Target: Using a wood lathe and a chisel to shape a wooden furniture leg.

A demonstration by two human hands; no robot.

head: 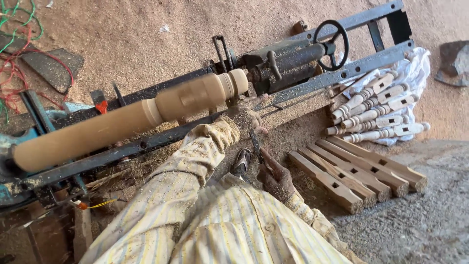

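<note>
A long pale wooden workpiece (122,120) is mounted across a dark metal lathe (293,61); its surface is blurred. My left hand (242,119), coated in sawdust, rests on the lathe's tool rest just below the shaped right end of the workpiece. My right hand (276,178) sits lower, near my lap, and grips the handle end of a dark metal turning tool (255,142). The tool runs up from my right hand toward my left hand. My striped sleeves are dusted with wood shavings.
A black handwheel (332,38) sits at the lathe's right end. Several finished turned legs (376,110) lie on white cloth at right, with several square mortised wooden blanks (356,173) below them. Sawdust covers the ground; coloured wires (17,54) lie at far left.
</note>
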